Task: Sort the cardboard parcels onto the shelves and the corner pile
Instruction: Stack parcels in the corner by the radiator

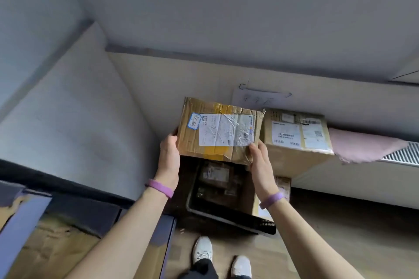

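Head view, left hand (169, 154) and right hand (260, 161) each with grip clamped on worn cardboard parcel (218, 130), raised over dark bin (229, 215), larger box (294, 138) just right.

- The held parcel (218, 130) is made of creased, rough brown cardboard, bound with glossy yellow tape.
- Its white paper label (229, 133) is covered by wrinkled, shiny clear film.
- The neighbouring parcel (292, 161) is formed of smoother, matt cardboard.
- A pink cloth (362, 145) is shown soft and frayed.
- The crate (231, 218) is moulded of black plastic.
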